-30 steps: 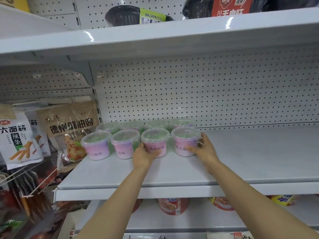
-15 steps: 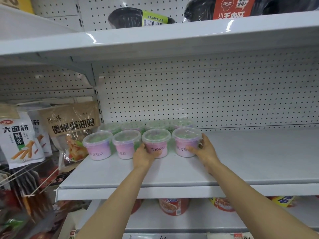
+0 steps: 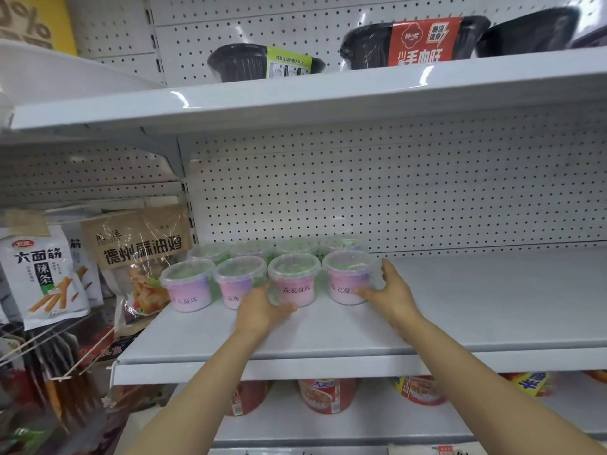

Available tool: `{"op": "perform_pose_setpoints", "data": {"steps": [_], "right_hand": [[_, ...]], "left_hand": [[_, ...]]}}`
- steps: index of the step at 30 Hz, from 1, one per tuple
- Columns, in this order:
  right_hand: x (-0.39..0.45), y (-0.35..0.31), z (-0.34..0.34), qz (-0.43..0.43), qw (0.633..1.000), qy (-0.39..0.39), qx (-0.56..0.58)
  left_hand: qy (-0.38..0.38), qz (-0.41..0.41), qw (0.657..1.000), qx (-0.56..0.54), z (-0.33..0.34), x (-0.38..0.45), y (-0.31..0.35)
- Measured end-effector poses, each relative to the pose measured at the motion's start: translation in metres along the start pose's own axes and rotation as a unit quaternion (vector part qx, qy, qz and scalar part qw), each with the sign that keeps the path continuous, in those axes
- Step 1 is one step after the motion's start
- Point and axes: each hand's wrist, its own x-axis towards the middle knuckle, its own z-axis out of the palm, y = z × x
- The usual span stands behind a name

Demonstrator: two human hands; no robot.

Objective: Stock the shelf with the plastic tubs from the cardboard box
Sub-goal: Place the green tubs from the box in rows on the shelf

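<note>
Both grips loose: left hand cups the third clear-lidded pink plastic tub, right hand spreads round the fourth tub in the front row on the white metal shelf; I judge them light, thin-walled, slippery, best held low on the sides.

Both bare forearms reach forward toward twelve o'clock; the left hand is cupped, fingers curled; the right hand is spread, thumb raised.
</note>
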Motion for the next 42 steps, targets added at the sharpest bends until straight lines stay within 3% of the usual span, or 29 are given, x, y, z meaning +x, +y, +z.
{"op": "perform_pose_setpoints", "data": {"steps": [8,12,17,24,34,42], "right_hand": [[-0.018,-0.042,-0.021,-0.082,0.978,-0.026,-0.192],[-0.033,-0.059,-0.023,-0.155,0.936,-0.069,-0.310],[-0.050,-0.074,-0.033,-0.181,0.868,-0.100,-0.452],[-0.063,-0.099,-0.025,-0.170,0.825,-0.113,-0.527],[-0.078,-0.143,0.033,-0.058,0.834,-0.040,-0.548],[-0.135,-0.184,0.044,0.030,0.817,0.015,-0.575]], "left_hand": [[0.081,0.132,0.974,0.168,-0.057,-0.033,0.010],[0.018,0.192,0.951,0.241,-0.074,-0.033,0.014],[-0.056,0.239,0.910,0.335,-0.095,-0.038,0.031],[-0.100,0.310,0.883,0.338,-0.106,-0.016,0.046],[-0.109,0.415,0.853,0.297,-0.153,0.040,0.007],[-0.128,0.487,0.832,0.231,-0.158,0.040,0.012]]}}
